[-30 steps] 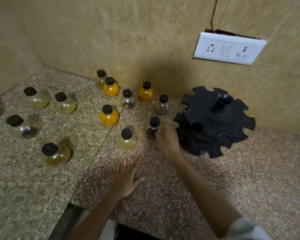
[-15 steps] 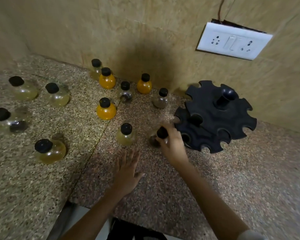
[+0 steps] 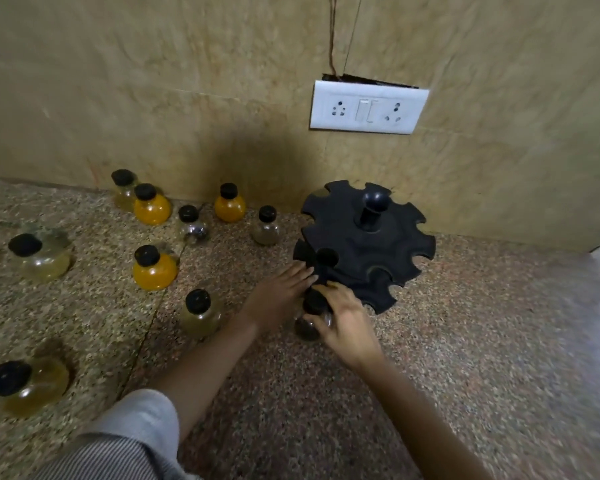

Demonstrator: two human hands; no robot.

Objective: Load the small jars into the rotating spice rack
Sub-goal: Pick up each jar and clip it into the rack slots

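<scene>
A black rotating spice rack (image 3: 371,240) with notched tiers and a centre knob stands on the stone counter near the wall. My right hand (image 3: 349,323) grips a small clear jar with a black cap (image 3: 309,325) by its neck, just in front of the rack's lower tier. My left hand (image 3: 279,292) reaches in with straight fingers, its fingertips touching the rack's left edge. Several other black-capped jars stand to the left, among them an orange one (image 3: 155,268) and a pale yellow one (image 3: 201,311).
More jars line the wall, such as an orange jar (image 3: 229,204) and a clear jar (image 3: 265,226). A white switch and socket plate (image 3: 368,107) is on the tiled wall above the rack. A grey sleeve (image 3: 132,427) fills the lower left.
My right hand has carried the clear jar right, up to the rack's front. My left hand has left the counter and moved forward to the rack's left edge. The camera has shifted closer.
</scene>
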